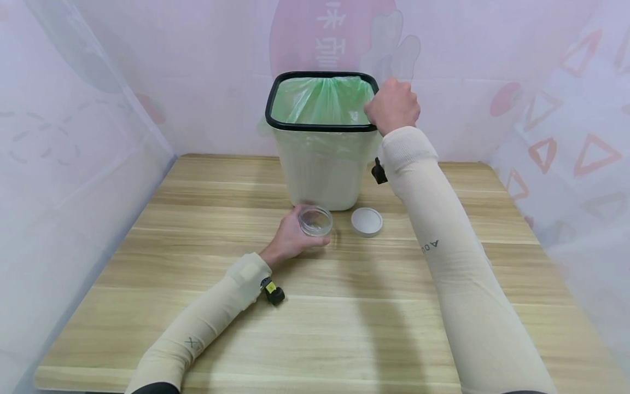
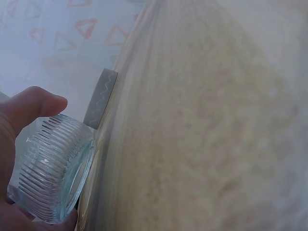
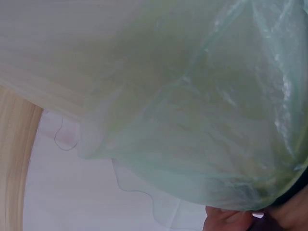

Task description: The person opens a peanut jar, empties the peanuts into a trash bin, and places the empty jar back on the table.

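Observation:
My left hand [image 1: 291, 235] holds a small ribbed clear glass jar [image 1: 315, 221], with the thumb on one side and fingers on the other. Its mouth faces up in the head view, without a lid. In the left wrist view the jar [image 2: 53, 168] has its thick base close to the tabletop; contact is unclear. Right of the jar lies a round white lid [image 1: 366, 221]. Behind them stands a cream trash can [image 1: 320, 169] with a black rim [image 1: 322, 128]. My right hand [image 1: 395, 106] grips that rim at its right side, fingers curled; the fingertips are mostly hidden.
A translucent green bag [image 1: 325, 101] lines the can and hangs over its outside, filling much of the right wrist view [image 3: 192, 115]. The wooden table [image 1: 315, 328] meets printed white curtains [image 1: 206, 82] at the back and sides.

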### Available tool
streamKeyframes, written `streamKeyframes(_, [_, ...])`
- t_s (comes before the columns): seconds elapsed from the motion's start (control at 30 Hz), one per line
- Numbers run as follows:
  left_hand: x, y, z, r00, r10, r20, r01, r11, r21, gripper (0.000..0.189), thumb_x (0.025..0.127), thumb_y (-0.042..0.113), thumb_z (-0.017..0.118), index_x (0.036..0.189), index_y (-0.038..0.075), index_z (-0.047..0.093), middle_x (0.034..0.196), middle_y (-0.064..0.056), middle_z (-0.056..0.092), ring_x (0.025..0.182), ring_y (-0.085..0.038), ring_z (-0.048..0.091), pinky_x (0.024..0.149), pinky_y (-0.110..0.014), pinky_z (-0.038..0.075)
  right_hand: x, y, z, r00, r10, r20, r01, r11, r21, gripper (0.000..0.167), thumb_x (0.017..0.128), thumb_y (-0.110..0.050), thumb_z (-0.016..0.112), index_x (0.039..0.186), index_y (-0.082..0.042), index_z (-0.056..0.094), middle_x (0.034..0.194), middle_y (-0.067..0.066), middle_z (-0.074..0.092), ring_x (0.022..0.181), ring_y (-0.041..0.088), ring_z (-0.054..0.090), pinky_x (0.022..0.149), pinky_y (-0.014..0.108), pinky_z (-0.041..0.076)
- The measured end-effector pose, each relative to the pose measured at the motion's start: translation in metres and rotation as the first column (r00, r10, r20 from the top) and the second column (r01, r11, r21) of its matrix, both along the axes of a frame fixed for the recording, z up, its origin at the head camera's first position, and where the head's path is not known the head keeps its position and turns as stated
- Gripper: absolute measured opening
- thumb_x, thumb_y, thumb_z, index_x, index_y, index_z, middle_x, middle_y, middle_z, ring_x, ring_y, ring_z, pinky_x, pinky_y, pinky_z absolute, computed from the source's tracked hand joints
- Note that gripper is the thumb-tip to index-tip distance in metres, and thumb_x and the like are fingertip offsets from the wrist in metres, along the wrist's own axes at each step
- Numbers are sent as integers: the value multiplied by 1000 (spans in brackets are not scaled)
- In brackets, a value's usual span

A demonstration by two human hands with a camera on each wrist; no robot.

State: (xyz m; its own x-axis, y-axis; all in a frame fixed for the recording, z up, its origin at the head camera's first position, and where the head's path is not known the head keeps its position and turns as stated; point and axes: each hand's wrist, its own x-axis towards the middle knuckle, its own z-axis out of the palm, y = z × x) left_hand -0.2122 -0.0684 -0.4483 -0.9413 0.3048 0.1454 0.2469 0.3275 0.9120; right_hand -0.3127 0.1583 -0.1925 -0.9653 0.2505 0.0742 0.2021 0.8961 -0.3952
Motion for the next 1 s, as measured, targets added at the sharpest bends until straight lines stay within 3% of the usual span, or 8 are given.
streamKeyframes(0.3, [0,-1,0,1000,2,20,-2,1000,-18,86,68,17,99,140,6,52,136,-18,66,127,-34,64,112,-47,51,-1,-1,0,1000,9,5,-9,1000,-10,15,100,-26,56,99,-12,60,103,9,61,86,26,60,61,36,52])
streamKeyframes(0.6, [1,-4,4,998,10,56,-8,999,-37,87,68,17,99,141,7,52,136,-15,65,127,-33,62,115,-48,48,-1,-1,1,1000,1,7,-1,1000,0,20,100,-25,54,109,-10,63,109,11,65,89,27,61,64,38,54])
streamKeyframes(0.83, [0,-7,2,998,-7,70,10,999,-30,87,68,17,99,141,10,53,136,-13,66,127,-31,62,115,-49,48,-2,-1,0,1000,3,12,-3,1000,-4,14,99,-25,55,98,-12,59,108,10,63,89,26,60,64,38,54])
streamKeyframes(1.0, [-1,-11,1,996,-16,92,18,999,-27,89,69,15,99,143,9,51,138,-12,65,129,-31,61,117,-48,46,-2,-1,0,1000,5,13,-5,1000,-9,17,100,-25,55,105,-10,62,112,12,65,90,27,61,65,39,55])
